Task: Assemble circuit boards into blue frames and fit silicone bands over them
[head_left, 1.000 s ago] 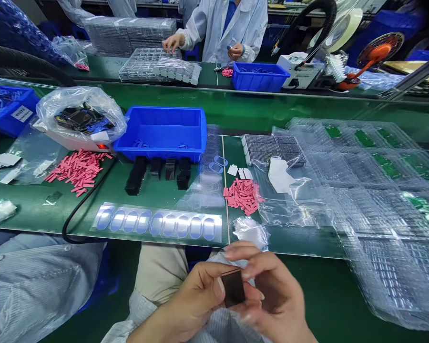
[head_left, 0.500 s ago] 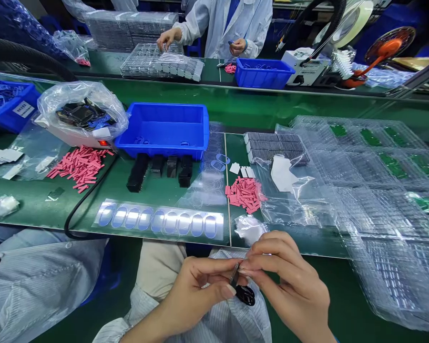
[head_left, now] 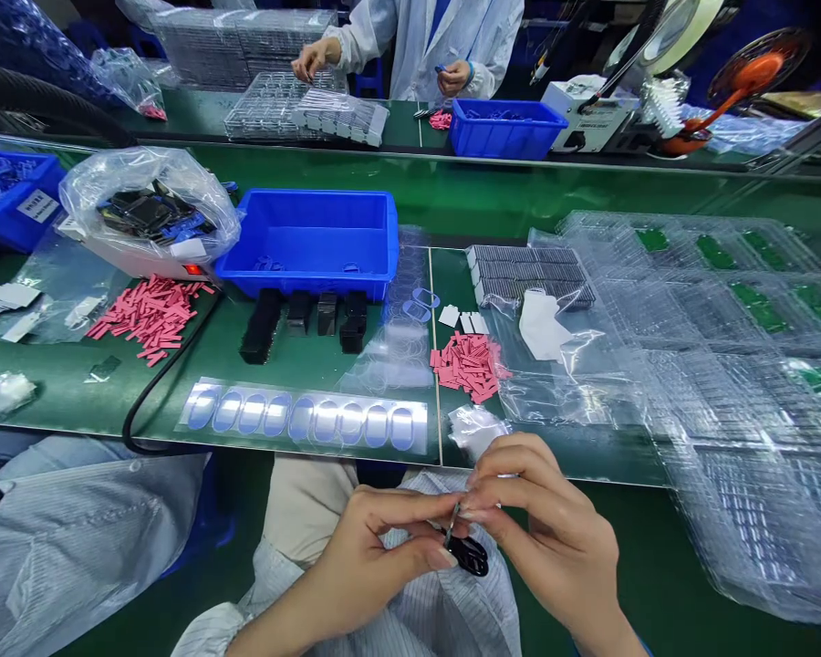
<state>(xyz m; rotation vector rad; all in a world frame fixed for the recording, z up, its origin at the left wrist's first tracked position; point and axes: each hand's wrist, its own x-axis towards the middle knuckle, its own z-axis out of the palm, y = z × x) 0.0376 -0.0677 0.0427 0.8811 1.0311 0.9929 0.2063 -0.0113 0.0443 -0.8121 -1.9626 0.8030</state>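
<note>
My left hand (head_left: pixel 376 564) and my right hand (head_left: pixel 554 525) meet low in the middle of the view, above my striped sleeves and lap. Their fingertips pinch a thin dark plate (head_left: pixel 452 525), seen edge-on. A glossy black rounded part (head_left: pixel 470 555) hangs just below it, partly hidden by my fingers, and I cannot tell how the two are joined. A crumpled piece of white film (head_left: pixel 476 431) lies on the green belt just above my right fingers.
A blue plastic bin (head_left: pixel 307 245) stands on the green conveyor (head_left: pixel 137 392) among pink strips, black stacks and a blue-oval film sheet. Transparent trays (head_left: pixel 718 365) pile up at right. A co-worker in a white coat (head_left: pixel 428 36) handles trays across the belt.
The dark piece has turned from face-on to edge-on between my fingertips, and the black rounded part now shows beneath it. My hands have drawn closer together.
</note>
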